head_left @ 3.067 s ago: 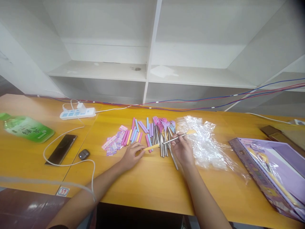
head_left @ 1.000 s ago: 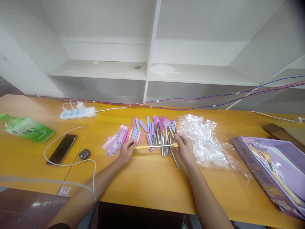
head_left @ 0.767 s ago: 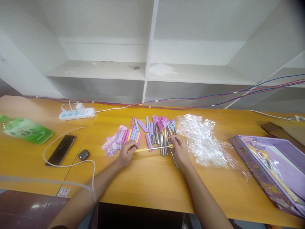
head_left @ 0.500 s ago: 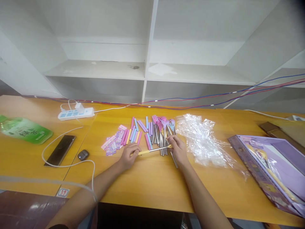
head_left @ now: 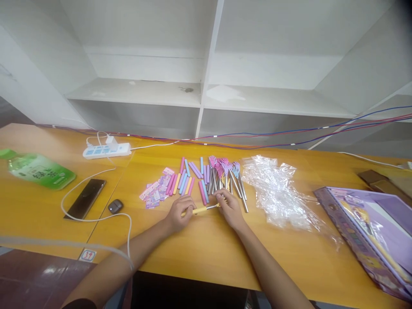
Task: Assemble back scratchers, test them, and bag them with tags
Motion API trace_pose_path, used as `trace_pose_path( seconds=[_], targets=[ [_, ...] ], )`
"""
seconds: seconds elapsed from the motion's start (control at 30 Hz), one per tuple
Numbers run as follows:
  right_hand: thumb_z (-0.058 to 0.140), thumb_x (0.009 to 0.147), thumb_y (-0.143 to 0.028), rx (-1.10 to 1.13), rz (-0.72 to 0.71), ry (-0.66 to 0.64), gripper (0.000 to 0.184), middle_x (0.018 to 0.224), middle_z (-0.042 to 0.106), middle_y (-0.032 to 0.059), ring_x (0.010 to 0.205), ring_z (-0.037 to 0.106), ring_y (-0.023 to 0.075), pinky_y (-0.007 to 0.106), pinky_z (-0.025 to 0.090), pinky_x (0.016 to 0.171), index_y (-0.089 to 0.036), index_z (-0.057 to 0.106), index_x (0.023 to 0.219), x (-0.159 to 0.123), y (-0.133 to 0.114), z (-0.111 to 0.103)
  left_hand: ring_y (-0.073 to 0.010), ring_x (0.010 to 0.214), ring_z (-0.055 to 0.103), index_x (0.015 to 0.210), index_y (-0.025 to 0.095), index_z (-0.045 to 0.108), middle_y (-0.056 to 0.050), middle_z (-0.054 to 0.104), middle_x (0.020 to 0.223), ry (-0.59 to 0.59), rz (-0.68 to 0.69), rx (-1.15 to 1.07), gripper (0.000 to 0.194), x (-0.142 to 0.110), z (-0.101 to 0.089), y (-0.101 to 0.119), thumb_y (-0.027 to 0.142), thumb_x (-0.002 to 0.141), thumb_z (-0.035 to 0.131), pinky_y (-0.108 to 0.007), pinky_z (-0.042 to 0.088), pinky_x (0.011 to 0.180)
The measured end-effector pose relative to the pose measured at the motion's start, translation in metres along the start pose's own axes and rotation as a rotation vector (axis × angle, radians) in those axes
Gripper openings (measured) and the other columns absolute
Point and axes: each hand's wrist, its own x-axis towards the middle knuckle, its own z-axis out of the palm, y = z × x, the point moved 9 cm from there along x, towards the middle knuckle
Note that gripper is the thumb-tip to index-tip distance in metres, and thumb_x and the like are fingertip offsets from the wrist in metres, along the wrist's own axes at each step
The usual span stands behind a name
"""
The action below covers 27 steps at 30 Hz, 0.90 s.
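Note:
My left hand (head_left: pixel 180 213) is closed around the yellow handle of a back scratcher (head_left: pixel 200 210), held low over the table. At its other end, the fingers of my right hand (head_left: pixel 230 210) pinch the yellow head and mostly hide it. A short stretch of metal rod shows between the two hands. Just beyond lies a pile of back scratchers (head_left: pixel 226 166) with metal rods and pink, purple, blue and yellow hand-shaped heads. Left of that pile are several loose coloured handle tubes (head_left: pixel 184 182) in pink, blue, purple and yellow. Printed cards (head_left: pixel 156 191) lie beside the tubes.
Clear plastic bags (head_left: pixel 277 193) are heaped right of the pile, before a purple box (head_left: pixel 350 227). On the left lie a phone (head_left: pixel 86 199), a small dark case (head_left: pixel 116 206), a green bottle (head_left: pixel 41 171), a power strip (head_left: pixel 122 149) and a looping white cable (head_left: pixel 96 222).
My right hand has come closer to my left, and less of the metal rod shows between them. The left hand keeps its grip on the yellow handle. The view has shifted slightly.

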Motion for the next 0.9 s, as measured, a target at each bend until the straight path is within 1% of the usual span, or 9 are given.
trace_pose_path(
  seconds=[0.1, 0.2, 0.3, 0.4, 0.5, 0.57, 0.7, 0.8, 0.9],
  targets=[
    [0.054, 0.102, -0.053, -0.046, -0.052, -0.010, 0.035, 0.092, 0.069, 0.0055, 0.088, 0.063, 0.0240, 0.036, 0.049, 0.082, -0.025, 0.072, 0.093, 0.000, -0.010, 0.000, -0.0222, 0.074, 0.058, 0.074, 0.022, 0.062, -0.007, 0.062, 0.071, -0.012, -0.007, 0.015, 0.043, 0.000, -0.001, -0.002, 0.033, 0.105, 0.035, -0.038, 0.046, 0.073],
    [0.051, 0.105, -0.050, -0.092, -0.091, -0.065, 0.033, 0.095, 0.069, 0.0046, 0.089, 0.063, 0.0225, 0.034, 0.047, 0.083, -0.025, 0.071, 0.096, 0.000, -0.016, -0.003, -0.0214, 0.075, 0.060, 0.077, 0.022, 0.064, -0.007, 0.065, 0.074, -0.021, -0.002, 0.071, 0.040, 0.003, -0.007, -0.008, 0.031, 0.105, 0.037, -0.036, 0.047, 0.073],
    [0.049, 0.107, -0.049, -0.217, -0.120, -0.035, 0.038, 0.080, 0.063, 0.0016, 0.075, 0.058, 0.0190, 0.031, 0.042, 0.073, -0.024, 0.064, 0.083, 0.000, -0.015, -0.012, -0.0204, 0.080, 0.065, 0.088, 0.021, 0.067, -0.007, 0.070, 0.083, -0.064, 0.050, 0.233, 0.034, 0.007, -0.009, -0.010, 0.030, 0.107, 0.040, -0.034, 0.048, 0.076],
    [0.045, 0.108, -0.049, -0.405, -0.152, 0.034, 0.049, 0.063, 0.049, -0.0015, 0.060, 0.048, 0.0161, 0.030, 0.034, 0.063, -0.023, 0.047, 0.066, 0.001, -0.014, -0.016, -0.0219, 0.086, 0.069, 0.104, 0.021, 0.067, -0.007, 0.075, 0.095, -0.177, 0.118, 0.420, 0.023, 0.008, 0.003, -0.006, 0.038, 0.106, 0.052, -0.033, 0.048, 0.078],
    [0.041, 0.110, -0.044, -0.532, -0.201, -0.033, 0.049, 0.064, 0.050, -0.0009, 0.059, 0.050, 0.0161, 0.030, 0.034, 0.062, -0.023, 0.047, 0.067, 0.002, -0.022, -0.001, -0.0249, 0.087, 0.071, 0.108, 0.020, 0.065, -0.009, 0.075, 0.097, -0.333, 0.128, 0.596, 0.021, 0.004, 0.022, -0.003, 0.041, 0.102, 0.061, -0.033, 0.049, 0.076],
    [0.043, 0.110, -0.039, -0.622, -0.282, -0.121, 0.040, 0.075, 0.058, 0.0016, 0.068, 0.056, 0.0178, 0.030, 0.039, 0.067, -0.023, 0.055, 0.075, -0.001, -0.037, 0.014, -0.0244, 0.082, 0.070, 0.103, 0.020, 0.065, -0.009, 0.074, 0.094, -0.390, 0.080, 0.722, 0.014, 0.003, 0.025, -0.003, 0.029, 0.105, 0.054, -0.033, 0.049, 0.075],
    [0.054, 0.099, -0.022, -0.936, -0.558, -0.199, 0.011, 0.093, 0.065, 0.0082, 0.093, 0.060, 0.0262, 0.040, 0.043, 0.091, -0.021, 0.062, 0.092, -0.020, -0.073, 0.044, -0.0243, 0.080, 0.068, 0.097, 0.018, 0.065, -0.011, 0.071, 0.093, -0.336, 0.020, 0.843, 0.026, 0.003, 0.008, 0.006, 0.012, 0.103, 0.041, -0.035, 0.050, 0.075],
    [0.059, 0.087, -0.011, -1.077, -0.611, -0.212, 0.010, 0.085, 0.065, 0.0085, 0.085, 0.059, 0.0262, 0.038, 0.043, 0.080, -0.020, 0.063, 0.086, -0.034, -0.078, 0.066, -0.0261, 0.079, 0.069, 0.096, 0.018, 0.066, -0.012, 0.072, 0.092, -0.341, 0.073, 0.858, 0.025, -0.004, 0.007, 0.021, 0.026, 0.106, 0.045, -0.036, 0.050, 0.074],
    [0.060, 0.084, -0.006, -1.038, -0.558, -0.221, 0.019, 0.072, 0.065, 0.0064, 0.072, 0.058, 0.0230, 0.034, 0.038, 0.069, -0.022, 0.060, 0.073, -0.041, -0.072, 0.080, -0.0257, 0.070, 0.069, 0.099, 0.019, 0.066, -0.011, 0.073, 0.084, -0.387, 0.083, 0.887, 0.032, -0.013, 0.013, 0.028, 0.044, 0.107, 0.049, -0.035, 0.049, 0.067]
  ],
)
